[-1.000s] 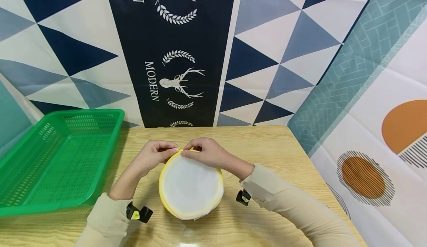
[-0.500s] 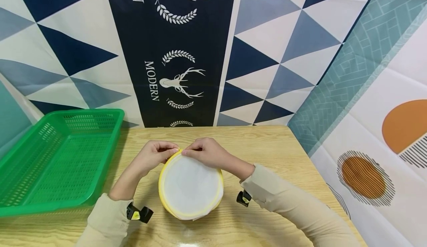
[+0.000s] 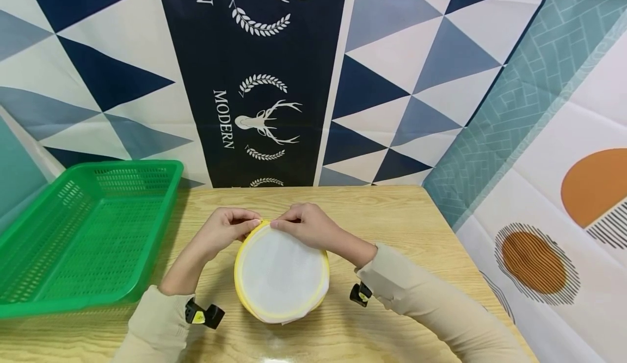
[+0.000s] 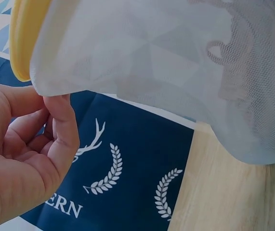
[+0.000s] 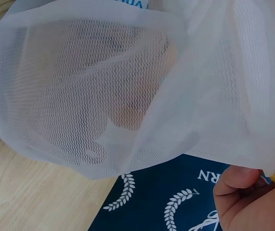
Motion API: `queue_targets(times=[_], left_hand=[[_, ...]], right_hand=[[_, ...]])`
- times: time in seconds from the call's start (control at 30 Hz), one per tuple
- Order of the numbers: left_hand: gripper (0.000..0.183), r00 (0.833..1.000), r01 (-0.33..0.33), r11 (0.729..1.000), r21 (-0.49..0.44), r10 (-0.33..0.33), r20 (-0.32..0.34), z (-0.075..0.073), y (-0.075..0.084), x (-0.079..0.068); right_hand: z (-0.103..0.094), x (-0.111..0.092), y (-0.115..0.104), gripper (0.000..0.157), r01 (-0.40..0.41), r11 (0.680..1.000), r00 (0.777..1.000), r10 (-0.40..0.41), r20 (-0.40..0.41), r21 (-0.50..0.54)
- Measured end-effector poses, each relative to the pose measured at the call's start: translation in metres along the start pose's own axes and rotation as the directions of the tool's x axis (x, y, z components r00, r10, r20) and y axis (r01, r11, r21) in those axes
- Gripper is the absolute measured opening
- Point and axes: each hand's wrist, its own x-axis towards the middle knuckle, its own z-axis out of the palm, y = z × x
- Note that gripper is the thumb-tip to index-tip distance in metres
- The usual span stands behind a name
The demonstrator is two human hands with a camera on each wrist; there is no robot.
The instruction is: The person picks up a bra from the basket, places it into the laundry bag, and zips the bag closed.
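While I see the left hand [image 3: 230, 229] pinching a white mesh bag [image 3: 281, 273] beside its yellow trim [image 4: 27, 38], the right hand [image 3: 306, 225] pinches the same far edge close by. The bag is over a wooden surface [image 3: 372, 216], between the forearms; leftward sits a green basket [image 3: 103, 243], and behind, patterned cloth [image 3: 186, 80].

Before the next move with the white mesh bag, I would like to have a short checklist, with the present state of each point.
1. Left hand has a hold: ok, thumb and finger pinch the far edge.
2. Right hand has a hold: ok, it pinches the edge beside the left.
3. White mesh bag shows its round face to the head camera: ok.
4. Yellow trim closed all round: cannot tell, hands hide part.
5. Bag empty: cannot tell, shapes through the mesh are unclear.
6. Green basket apart from the bag: ok.
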Motion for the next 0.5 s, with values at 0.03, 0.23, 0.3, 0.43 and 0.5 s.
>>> queue_targets(times=[0.03,0.23,0.3,0.43,0.5], left_hand=[[0.036,1.0,0.0,1.0,0.0,0.0,-0.001,0.0002,-0.0001,0.0001],[0.034,1.0,0.007,1.0,0.006,-0.007,-0.009,0.0018,0.0003,0.0009],[0.034,1.0,0.007,1.0,0.006,-0.007,-0.012,0.0022,0.0005,0.001],[0.034,1.0,0.004,1.0,0.007,-0.004,-0.007,0.0029,0.0019,0.0008],[0.034,1.0,-0.001,1.0,0.012,0.001,-0.001,0.0035,0.0028,0.0004]], right_hand=[[-0.0002,-0.0004,0.0002,0.019,-0.001,1.0,1.0,0.001,-0.001,0.0],[-0.001,-0.0007,0.0003,0.019,-0.019,1.0,1.0,0.019,0.001,-0.001],[-0.0016,-0.0007,-0.0003,0.019,-0.026,1.0,1.0,0.025,0.014,0.002],[-0.0018,0.0002,-0.0011,0.018,-0.02,1.0,0.999,0.021,0.039,-0.024],[-0.0014,0.0012,-0.0014,0.019,-0.004,0.999,0.999,0.006,0.052,-0.045]])
